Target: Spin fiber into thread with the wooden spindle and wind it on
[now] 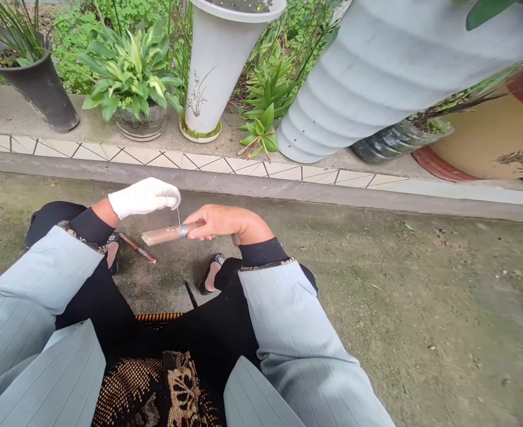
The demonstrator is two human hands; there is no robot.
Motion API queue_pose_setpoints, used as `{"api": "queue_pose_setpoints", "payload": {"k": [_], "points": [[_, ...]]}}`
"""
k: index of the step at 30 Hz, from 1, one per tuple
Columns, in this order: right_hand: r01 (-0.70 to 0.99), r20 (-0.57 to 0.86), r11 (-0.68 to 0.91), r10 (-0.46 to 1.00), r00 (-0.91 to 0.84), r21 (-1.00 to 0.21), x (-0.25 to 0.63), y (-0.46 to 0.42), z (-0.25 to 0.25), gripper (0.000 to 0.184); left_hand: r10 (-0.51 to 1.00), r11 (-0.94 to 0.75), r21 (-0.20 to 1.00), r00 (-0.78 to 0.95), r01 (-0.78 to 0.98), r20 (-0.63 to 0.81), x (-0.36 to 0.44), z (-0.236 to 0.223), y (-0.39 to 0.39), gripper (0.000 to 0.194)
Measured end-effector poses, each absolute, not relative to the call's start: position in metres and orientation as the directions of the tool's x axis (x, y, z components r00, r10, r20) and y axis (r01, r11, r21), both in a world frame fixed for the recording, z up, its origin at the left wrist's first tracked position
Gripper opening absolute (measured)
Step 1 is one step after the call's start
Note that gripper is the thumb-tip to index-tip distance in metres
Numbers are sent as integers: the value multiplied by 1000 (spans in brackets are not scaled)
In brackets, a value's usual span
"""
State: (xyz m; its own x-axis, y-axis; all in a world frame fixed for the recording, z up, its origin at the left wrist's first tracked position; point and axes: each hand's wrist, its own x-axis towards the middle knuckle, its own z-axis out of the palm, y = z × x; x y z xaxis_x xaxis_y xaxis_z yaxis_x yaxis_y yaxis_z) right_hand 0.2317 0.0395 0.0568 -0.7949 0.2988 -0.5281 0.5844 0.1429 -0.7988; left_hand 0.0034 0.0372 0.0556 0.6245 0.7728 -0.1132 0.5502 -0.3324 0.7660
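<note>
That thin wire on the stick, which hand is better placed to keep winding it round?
Probably the left. The gloved left hand pinches the wire just above the coil on the stick, while the bare right hand is taken up with its grip on the stick.

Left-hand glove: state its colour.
The glove on the left hand is plain white, seen in the head view.

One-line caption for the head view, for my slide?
Gloved left hand pulls thin wire up from a stick gripped by the bare right hand.
</note>
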Motion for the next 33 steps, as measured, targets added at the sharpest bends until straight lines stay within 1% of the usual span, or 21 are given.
{"api": "queue_pose_setpoints", "payload": {"k": [2,4,6,8,10,12,14,15,16,17,18,19,20,21,22,23,24,25,29,31,33], "points": [[540,-490,125,293,-821,-832,234,38,59,21,780,-274,793,608,544,-147,2,50,40,28],[471,-412,96,358,-838,-877,236,37,62,20,766,-210,827,614,522,-193,-1,42,43,33],[363,-278,51,547,-790,-930,238,38,62,21,745,-157,864,631,479,-214,-2,35,43,38],[270,-156,26,762,-629,-962,237,42,57,27,726,-121,892,652,435,-220,0,31,39,41],[291,-113,23,890,-441,-956,236,49,49,31,684,-92,902,686,421,-250,6,33,30,40],[460,-131,34,938,-321,-887,233,56,40,29,605,-102,902,746,420,-279,12,38,21,37],[684,-159,77,948,-275,-726,231,59,32,25,554,-152,885,780,440,-292,14,43,17,35],[769,-176,117,941,-288,-629,231,59,30,23,561,-183,869,774,460,-292,14,45,17,34],[821,-205,170,922,-327,-546,230,58,30,22,594,-212,849,753,484,-281,11,47,18,32],[837,-255,231,883,-394,-496,230,56,30,20,643,-238,827,721,509,-259,8,49,20,31],[822,-331,287,812,-481,-491,230,53,32,18,697,-256,808,680,531,-227,4,50,23,29],[785,-421,321,704,-572,-530,230,50,35,17,738,-269,795,647,544,-193,0,51,27,27],[734,-497,322,570,-654,-597,229,47,39,16,765,-271,790,622,549,-169,-3,52,30,26],[680,-541,291,434,-721,-673,229,44,43,17,778,-269,792,608,549,-157,-6,53,32,25],[627,-546,240,328,-771,-741,229,42,47,18,780,-260,797,605,545,-159,-8,53,34,25],[578,-523,185,272,-808,-795,229,41,51,20,778,-250,803,606,542,-167,-9,53,35,25],[529,-482,140,269,-834,-837,230,40,55,22,775,-243,808,608,537,-172,-10,52,36,26],[480,-431,109,303,-850,-871,230,40,58,23,776,-241,813,609,530,-167,-10,50,37,27],[306,-244,23,548,-800,-952,232,43,59,20,784,-217,865,609,451,-121,-10,33,41,29],[235,-189,-13,637,-747,-972,231,44,55,16,782,-140,898,603,418,-158,-9,26,41,32],[183,-163,-47,699,-696,-982,228,44,52,21,764,-95,900,611,425,-208,-7,23,40,36]]}}
